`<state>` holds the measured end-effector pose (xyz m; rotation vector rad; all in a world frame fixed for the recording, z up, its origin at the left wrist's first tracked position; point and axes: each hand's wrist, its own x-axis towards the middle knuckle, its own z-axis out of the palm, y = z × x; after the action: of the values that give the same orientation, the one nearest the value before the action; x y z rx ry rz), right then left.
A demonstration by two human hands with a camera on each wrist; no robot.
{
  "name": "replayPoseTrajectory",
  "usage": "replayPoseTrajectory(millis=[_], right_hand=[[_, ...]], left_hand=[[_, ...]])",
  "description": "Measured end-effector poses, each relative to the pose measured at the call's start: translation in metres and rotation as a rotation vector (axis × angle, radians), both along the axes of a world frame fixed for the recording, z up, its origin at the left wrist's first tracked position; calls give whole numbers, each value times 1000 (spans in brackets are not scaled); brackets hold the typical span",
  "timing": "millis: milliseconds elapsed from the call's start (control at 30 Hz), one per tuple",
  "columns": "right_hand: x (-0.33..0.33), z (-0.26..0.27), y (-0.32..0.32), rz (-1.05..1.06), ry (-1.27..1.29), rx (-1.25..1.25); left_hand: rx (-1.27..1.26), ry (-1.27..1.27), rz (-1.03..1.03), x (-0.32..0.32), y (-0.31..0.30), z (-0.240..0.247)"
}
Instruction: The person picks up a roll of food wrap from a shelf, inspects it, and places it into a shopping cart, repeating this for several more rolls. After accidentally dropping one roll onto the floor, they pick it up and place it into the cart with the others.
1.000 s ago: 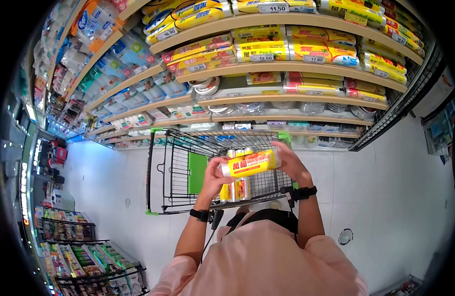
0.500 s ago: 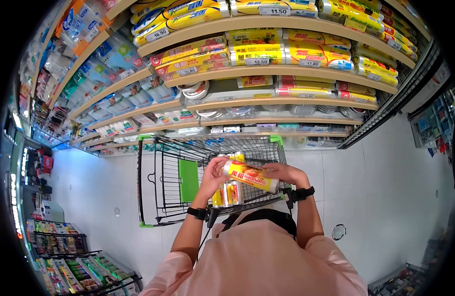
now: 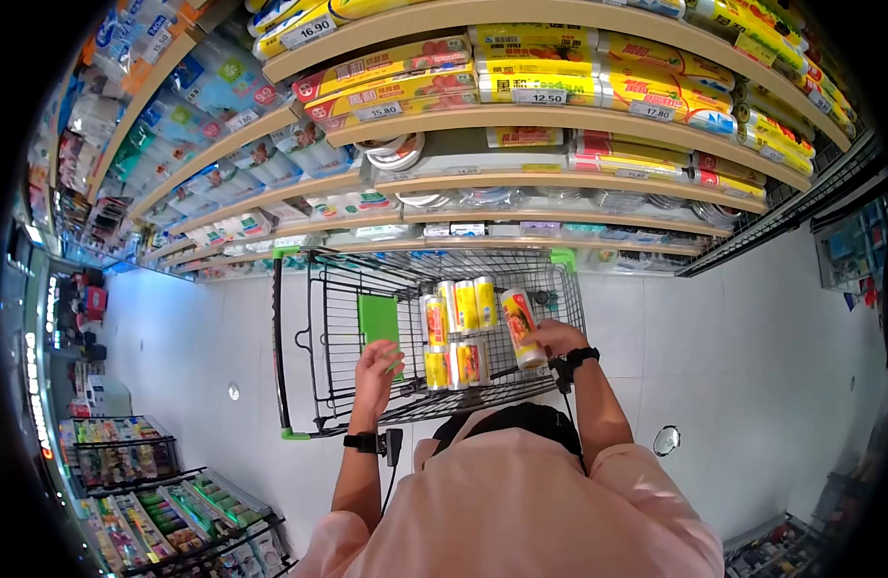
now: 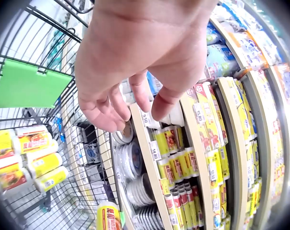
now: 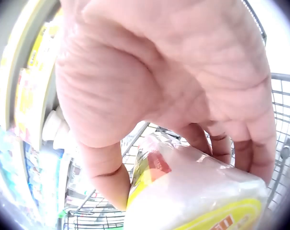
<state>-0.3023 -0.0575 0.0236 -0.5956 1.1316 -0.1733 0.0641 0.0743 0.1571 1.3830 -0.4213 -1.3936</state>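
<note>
While the right hand grips a yellow-and-white wrapped roll, thumb on one side and fingers on the other in the right wrist view, the left hand is released, fingers loosely bent, holding nothing, near the green panel of the cart. The gripped roll is inside the outline of the shopping cart, tilted, just right of the other rolls; can't tell if it touches the cart's wire bottom. Its clear wrap shines, with a red label patch by the thumb. Other yellow-and-white rolls sit in the cart in two groups: a far group nearer the shelving and a near group closer to the person. Black straps on both wrists, left strap and right strap. Person wears a pale pink top. Beyond the cart, store shelves carry more yellow packs, incl. red-and-yellow boxes over a 15.80 price tag; white round dishes one level down. Pale tiled floor around; display rack lower left.
</note>
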Motion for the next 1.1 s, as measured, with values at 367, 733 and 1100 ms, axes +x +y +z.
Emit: replayPoseTrajectory(millis=[367, 733, 1100], right_hand=[[47, -81, -7, 296, 336, 99], [90, -137, 1, 694, 599, -21], [120, -199, 31, 667, 525, -75]], left_hand=[[169, 39, 4, 22, 1, -25], [283, 25, -160, 42, -35, -44], [360, -9, -178, 79, -45, -66]])
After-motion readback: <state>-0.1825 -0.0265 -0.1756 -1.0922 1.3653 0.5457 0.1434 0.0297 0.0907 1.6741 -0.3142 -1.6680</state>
